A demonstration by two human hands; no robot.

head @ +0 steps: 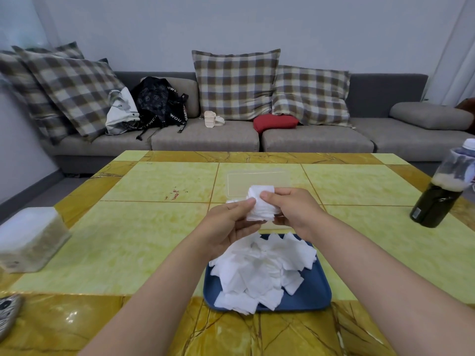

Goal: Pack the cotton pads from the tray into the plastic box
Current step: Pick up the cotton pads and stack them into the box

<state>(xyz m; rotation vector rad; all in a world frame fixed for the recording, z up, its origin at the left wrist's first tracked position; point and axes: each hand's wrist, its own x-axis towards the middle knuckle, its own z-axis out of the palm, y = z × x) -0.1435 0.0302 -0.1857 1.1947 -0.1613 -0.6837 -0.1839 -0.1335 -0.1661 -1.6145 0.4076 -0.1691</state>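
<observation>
Hands (226, 227) (293, 211) raised over tray (313, 296) — both grips closed on one cotton-pad stack (259, 204).

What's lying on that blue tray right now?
A loose heap of white cotton pads covers most of the blue tray, some spilling past its left edge. Only its right and near parts show bare. Whether anything lies beneath the heap cannot be seen.

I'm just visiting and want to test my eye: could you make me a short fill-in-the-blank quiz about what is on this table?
1. Both hands hold a stack of white cotton pads above the ____.
2. The loose pads lie heaped on a tray coloured ____.
3. The clear plastic box sits on the ____ side of the tray from the person.
4. The dark bottle stands at the table's ____ edge.

Missing words: table; blue; far; right
</observation>
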